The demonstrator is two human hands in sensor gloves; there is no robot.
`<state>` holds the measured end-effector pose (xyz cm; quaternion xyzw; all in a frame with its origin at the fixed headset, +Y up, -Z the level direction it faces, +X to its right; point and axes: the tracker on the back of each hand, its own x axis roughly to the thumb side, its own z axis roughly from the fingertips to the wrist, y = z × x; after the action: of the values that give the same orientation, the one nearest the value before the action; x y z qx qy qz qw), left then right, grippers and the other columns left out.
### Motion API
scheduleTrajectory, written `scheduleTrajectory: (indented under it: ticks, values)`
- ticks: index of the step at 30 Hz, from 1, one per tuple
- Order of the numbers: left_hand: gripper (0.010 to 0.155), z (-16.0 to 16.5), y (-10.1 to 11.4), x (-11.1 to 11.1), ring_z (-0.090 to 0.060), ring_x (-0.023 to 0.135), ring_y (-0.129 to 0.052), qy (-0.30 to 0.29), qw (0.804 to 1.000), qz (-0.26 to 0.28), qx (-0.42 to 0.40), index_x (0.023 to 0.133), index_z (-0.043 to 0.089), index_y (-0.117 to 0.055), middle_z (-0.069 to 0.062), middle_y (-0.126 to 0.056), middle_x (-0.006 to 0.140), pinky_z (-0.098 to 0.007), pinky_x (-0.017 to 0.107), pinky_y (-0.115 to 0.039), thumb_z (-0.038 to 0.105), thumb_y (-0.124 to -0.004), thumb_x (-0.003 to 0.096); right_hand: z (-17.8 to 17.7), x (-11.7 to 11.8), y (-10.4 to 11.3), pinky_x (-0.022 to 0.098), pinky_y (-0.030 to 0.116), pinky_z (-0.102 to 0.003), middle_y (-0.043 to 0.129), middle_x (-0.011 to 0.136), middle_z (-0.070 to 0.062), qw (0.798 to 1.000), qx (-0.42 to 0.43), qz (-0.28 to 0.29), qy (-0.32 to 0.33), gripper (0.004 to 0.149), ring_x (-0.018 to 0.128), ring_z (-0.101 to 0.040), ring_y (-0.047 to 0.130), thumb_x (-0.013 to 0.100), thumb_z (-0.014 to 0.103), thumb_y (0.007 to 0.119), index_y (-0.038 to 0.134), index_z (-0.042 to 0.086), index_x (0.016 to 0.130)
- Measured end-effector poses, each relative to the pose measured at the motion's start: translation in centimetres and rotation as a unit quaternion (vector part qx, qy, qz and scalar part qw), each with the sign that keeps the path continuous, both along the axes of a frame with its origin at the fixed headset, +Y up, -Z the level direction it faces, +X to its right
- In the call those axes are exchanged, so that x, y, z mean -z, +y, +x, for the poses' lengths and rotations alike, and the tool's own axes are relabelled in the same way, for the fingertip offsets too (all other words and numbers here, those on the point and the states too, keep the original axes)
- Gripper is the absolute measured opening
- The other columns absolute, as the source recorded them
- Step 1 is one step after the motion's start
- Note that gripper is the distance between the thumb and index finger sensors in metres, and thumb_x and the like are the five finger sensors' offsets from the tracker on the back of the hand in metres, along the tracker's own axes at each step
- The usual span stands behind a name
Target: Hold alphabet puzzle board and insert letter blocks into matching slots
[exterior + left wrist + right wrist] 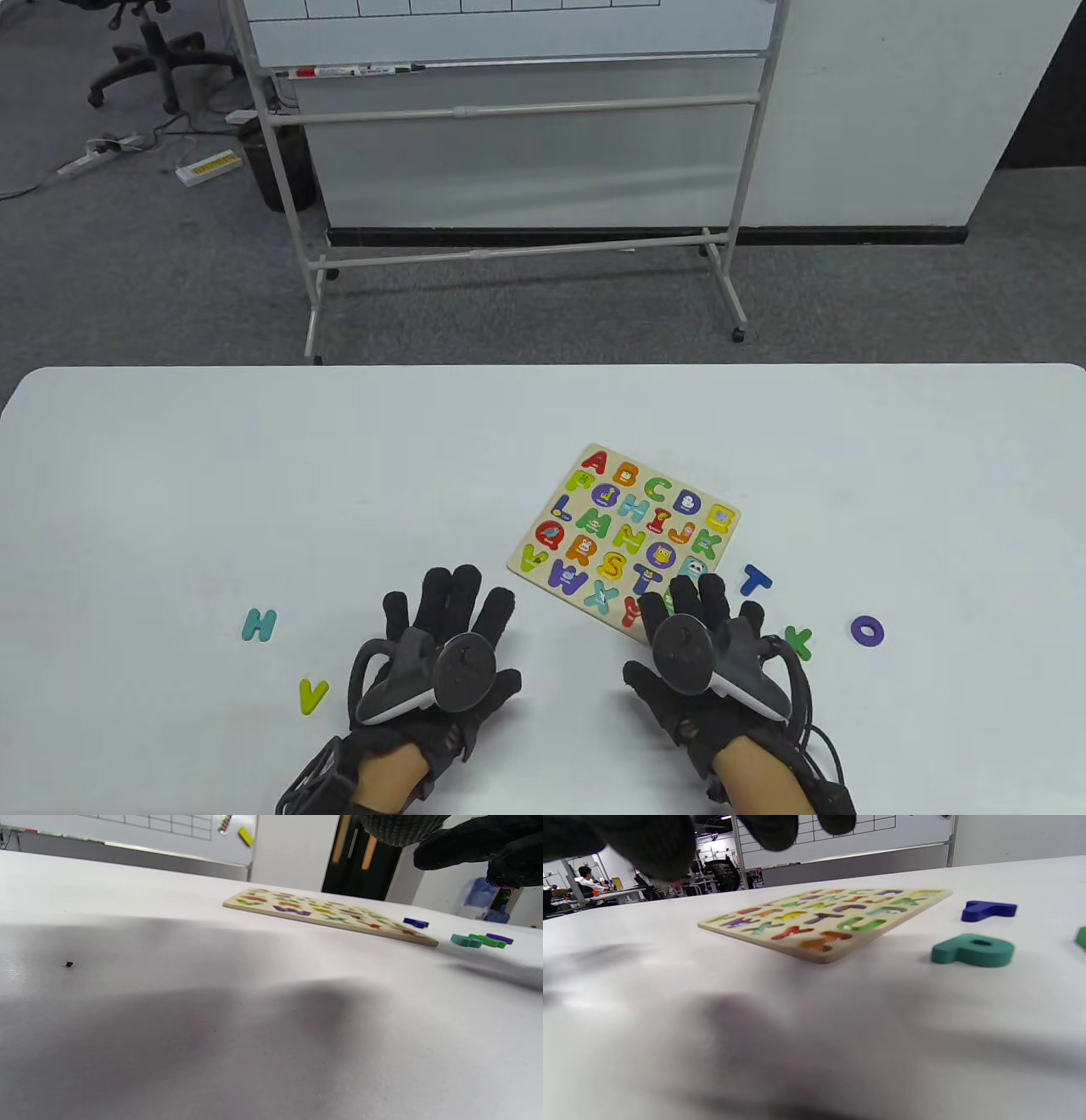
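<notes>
White table [212, 475] across the lower half of the table view, grey carpet and a wheeled whiteboard stand [509, 170] behind. Alphabet puzzle board [624, 535] lying flat and turned diamond-wise, right of centre, most slots filled with coloured letters.

Loose letters, seen from above: teal H [260, 625] and yellow-green V [312, 695] well to the left; blue T [754, 581] just beside the board's right corner, green K [798, 642] and purple O [867, 631] further right.

Left hand [441, 654] flat above the table, fingers spread and straight, gripping nothing, near the board's lower-left edge but apart from it. Right hand [704, 654] with fingers extended and loosely spread, fingertips over the board's near corner, hiding that part; contact with the board not possible to confirm from above.

Right wrist view only: a teal P [973, 950] lying on the table just beside the board's near corner, hidden under the hand in the table view; blue T beyond it; near corner of the board clear of the dark fingertips at the top edge, nothing held.

Left wrist view: board seen edge-on across bare table, blue, teal, green and purple pieces past its right end, glove fingers hanging in at top right, holding nothing.
</notes>
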<state>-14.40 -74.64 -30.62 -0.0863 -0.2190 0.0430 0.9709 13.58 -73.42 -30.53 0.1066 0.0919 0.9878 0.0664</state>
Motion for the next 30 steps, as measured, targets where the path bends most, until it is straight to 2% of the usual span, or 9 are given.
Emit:
scheduleTrajectory:
  ticks: [9,17,24,30]
  values:
    - [0.087,0.1,-0.4,0.1,-0.053,0.104,0.004,-0.006,1.0,-0.016,-0.008,0.113,0.019,-0.008,-0.021,0.006,0.113,-0.08,0.062,-0.007,0.06,-0.057,0.0539,0.0,0.0,0.0,0.067,0.018,-0.076,0.022,0.122,-0.019,1.0,0.008,-0.001,0.004,0.083,0.11,-0.047,0.01,0.053,0.061,0.066,0.033,0.021,0.118]
    - [0.088,0.6,-2.5,0.6,-0.049,0.102,0.004,-0.01,0.998,-0.068,0.014,0.109,0.011,-0.003,-0.021,0.004,0.112,-0.071,0.066,-0.008,0.057,-0.054,0.0546,0.6,0.2,0.1,0.069,0.019,-0.073,0.022,0.121,-0.02,1.0,0.03,0.002,0.0,0.083,0.11,-0.046,0.01,0.053,0.061,0.066,0.033,0.02,0.118]
    - [0.082,2.8,-3.4,3.5,-0.043,0.104,0.007,-0.009,0.994,-0.11,-0.001,0.109,0.014,-0.003,-0.015,0.006,0.113,-0.063,0.069,-0.005,0.053,-0.051,0.0548,1.1,0.4,0.2,0.069,0.013,-0.069,0.019,0.121,-0.02,0.999,0.054,0.002,-0.01,0.085,0.109,-0.046,0.009,0.053,0.06,0.066,0.031,0.017,0.117]
    - [0.08,6.0,-3.5,7.4,-0.04,0.104,0.008,-0.006,0.994,-0.109,0.019,0.109,0.016,-0.004,-0.012,0.006,0.113,-0.06,0.07,-0.004,0.054,-0.049,0.0536,1.2,0.6,0.1,0.069,0.013,-0.068,0.018,0.121,-0.019,0.998,0.057,-0.004,-0.008,0.085,0.109,-0.046,0.009,0.053,0.06,0.066,0.031,0.016,0.117]
